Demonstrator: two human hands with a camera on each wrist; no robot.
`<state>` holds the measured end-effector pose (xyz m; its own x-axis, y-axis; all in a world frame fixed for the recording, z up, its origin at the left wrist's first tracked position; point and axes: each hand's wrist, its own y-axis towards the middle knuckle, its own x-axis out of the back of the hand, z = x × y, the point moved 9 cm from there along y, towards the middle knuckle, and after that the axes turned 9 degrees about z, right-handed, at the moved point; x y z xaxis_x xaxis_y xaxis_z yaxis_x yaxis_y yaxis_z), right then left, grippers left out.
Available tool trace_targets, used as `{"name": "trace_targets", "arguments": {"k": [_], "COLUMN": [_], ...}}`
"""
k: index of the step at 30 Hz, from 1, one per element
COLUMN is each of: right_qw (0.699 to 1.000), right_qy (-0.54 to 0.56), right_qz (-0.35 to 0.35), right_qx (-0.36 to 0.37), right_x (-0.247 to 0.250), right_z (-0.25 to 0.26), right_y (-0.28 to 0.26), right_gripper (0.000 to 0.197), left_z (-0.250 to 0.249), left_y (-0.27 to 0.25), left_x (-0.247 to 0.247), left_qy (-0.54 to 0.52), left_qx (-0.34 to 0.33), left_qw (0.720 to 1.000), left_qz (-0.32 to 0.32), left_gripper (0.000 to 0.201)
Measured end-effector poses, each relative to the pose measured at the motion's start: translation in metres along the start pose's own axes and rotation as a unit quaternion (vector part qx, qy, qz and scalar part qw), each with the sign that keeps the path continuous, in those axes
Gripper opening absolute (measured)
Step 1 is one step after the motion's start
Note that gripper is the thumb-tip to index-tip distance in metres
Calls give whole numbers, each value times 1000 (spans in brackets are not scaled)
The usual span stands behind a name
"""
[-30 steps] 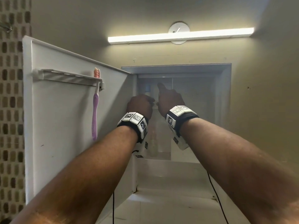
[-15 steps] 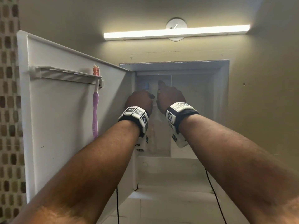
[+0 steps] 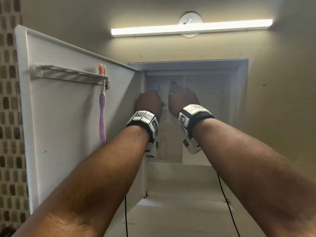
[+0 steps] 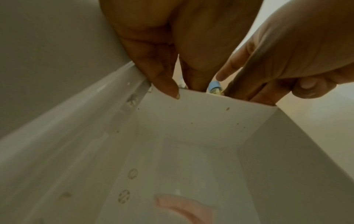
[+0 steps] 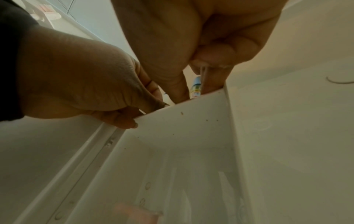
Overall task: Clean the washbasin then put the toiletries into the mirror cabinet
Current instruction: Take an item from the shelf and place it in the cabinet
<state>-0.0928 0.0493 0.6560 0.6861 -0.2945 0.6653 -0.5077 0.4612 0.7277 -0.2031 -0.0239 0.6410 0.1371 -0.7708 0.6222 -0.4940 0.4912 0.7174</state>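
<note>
The mirror cabinet (image 3: 239,69) stands open, its door (image 3: 68,125) swung out to the left. Both hands reach onto its upper shelf (image 4: 206,109). My left hand (image 3: 149,103) has its thumb on the shelf's front lip (image 5: 172,121) and its fingers curled over the edge; what they hold is hidden. My right hand (image 3: 183,100) has thumb and fingers round a blue-capped tube (image 5: 197,86), whose cap shows beside the raised forefinger (image 3: 170,86). A second blue cap (image 3: 157,86) stands above the left hand.
A purple toothbrush (image 3: 102,117) hangs from the rack (image 3: 68,74) on the door. A pale bottle (image 3: 163,144) stands on the lower shelf, and something pink (image 4: 184,209) lies below. A strip light (image 3: 191,28) is above, tiled wall at the left.
Both hands have stayed at the upper shelf, barely shifting. A second blue cap now shows beside the right forefinger, apart from the one above the left hand.
</note>
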Motion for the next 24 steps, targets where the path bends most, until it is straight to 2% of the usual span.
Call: {"name": "trace_targets", "arguments": {"k": [10, 13, 15, 17, 20, 24], "right_qw": [999, 997, 992, 983, 974, 974], "right_qy": [34, 69, 115, 162, 174, 189], "right_qz": [-8, -25, -48, -76, -109, -47], "right_qx": [-4, 3, 19, 51, 94, 116], "right_x": [1, 2, 1, -6, -33, -97], "right_z": [-3, -4, -5, -7, -11, -11], "right_y": [-11, -27, -45, -66, -95, -144], "right_gripper": [34, 43, 47, 42, 35, 18], "left_z": [2, 4, 5, 5, 19, 54], "left_y": [-18, -33, -51, -73, -114, -185], "left_x": [2, 4, 3, -4, -27, -79], "left_qy": [-59, -93, -108, -119, -145, -130], "left_qx": [19, 31, 26, 11, 10, 49], "left_qw": [998, 995, 993, 991, 988, 990], "left_qz": [-3, -18, -39, -53, -58, -16], "left_gripper": [25, 18, 15, 18, 27, 30]}}
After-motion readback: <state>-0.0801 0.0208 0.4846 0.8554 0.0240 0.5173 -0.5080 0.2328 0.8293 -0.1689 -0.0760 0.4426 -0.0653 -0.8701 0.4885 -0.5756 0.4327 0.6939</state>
